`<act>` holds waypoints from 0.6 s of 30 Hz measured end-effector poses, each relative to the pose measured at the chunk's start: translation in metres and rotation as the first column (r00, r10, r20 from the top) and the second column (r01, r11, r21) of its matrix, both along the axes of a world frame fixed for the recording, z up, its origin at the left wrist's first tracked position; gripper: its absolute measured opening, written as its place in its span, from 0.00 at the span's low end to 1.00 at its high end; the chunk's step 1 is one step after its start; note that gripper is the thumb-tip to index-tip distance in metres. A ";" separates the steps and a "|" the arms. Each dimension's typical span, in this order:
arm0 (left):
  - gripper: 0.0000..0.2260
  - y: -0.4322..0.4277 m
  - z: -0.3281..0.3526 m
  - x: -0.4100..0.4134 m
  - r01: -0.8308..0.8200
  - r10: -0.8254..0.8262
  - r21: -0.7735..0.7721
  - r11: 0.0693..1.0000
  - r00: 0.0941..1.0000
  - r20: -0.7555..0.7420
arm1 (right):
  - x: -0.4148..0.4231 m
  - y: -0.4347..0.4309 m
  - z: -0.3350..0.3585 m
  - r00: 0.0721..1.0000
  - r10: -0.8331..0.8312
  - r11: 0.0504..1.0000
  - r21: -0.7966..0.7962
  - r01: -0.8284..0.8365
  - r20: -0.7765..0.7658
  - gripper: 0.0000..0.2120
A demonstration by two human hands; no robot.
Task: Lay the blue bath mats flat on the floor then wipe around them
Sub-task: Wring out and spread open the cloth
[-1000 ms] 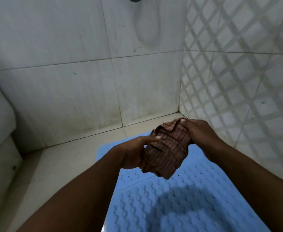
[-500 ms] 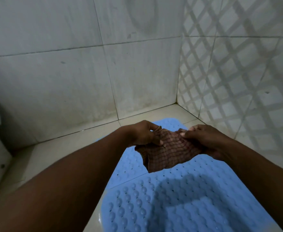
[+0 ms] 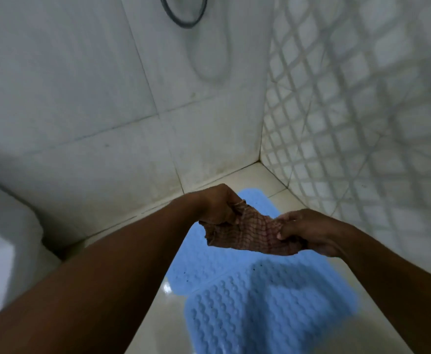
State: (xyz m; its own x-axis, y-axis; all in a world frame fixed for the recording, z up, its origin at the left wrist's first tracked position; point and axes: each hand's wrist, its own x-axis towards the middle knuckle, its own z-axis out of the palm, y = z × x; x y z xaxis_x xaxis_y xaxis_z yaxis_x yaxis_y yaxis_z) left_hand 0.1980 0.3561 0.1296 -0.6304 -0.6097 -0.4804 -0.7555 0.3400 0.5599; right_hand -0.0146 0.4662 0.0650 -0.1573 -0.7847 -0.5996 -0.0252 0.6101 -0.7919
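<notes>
Cloth (image 3: 254,232) is pinched at opposite ends by left hand (image 3: 218,205) and right hand (image 3: 309,232); between the fingers it should be folded into a pad before the floor (image 3: 247,178) beyond the bath mats (image 3: 260,302) is wiped.

A bathroom corner is shown — a shower area, most likely in a home. Large pale wall tiles (image 3: 86,80) with stained grout are seen beyond the fingers (image 3: 237,221), and a dark hose loop (image 3: 183,20) hangs high above them. Lattice-patterned tiles (image 3: 362,111) stand to their right, glossy cream floor tiles (image 3: 166,323) and a studded blue bath mat (image 3: 260,310) lie below, and a white fixture (image 3: 2,238) — blurred — is glimpsed far left.
</notes>
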 end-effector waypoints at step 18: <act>0.11 0.016 0.578 -0.158 0.403 -0.395 -0.439 0.803 0.912 0.115 | -0.102 0.100 0.587 0.941 -0.266 0.887 -0.435 0.153 -0.210 0.14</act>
State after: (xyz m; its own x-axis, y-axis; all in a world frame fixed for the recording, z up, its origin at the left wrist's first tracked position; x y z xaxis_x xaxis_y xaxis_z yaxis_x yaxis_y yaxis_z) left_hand 0.0398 0.3721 0.7077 -0.8594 -0.4551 -0.2330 -0.5062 0.8213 0.2630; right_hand -0.1165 0.5660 0.6520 -0.4494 -0.8806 -0.1503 -0.1696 0.2493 -0.9535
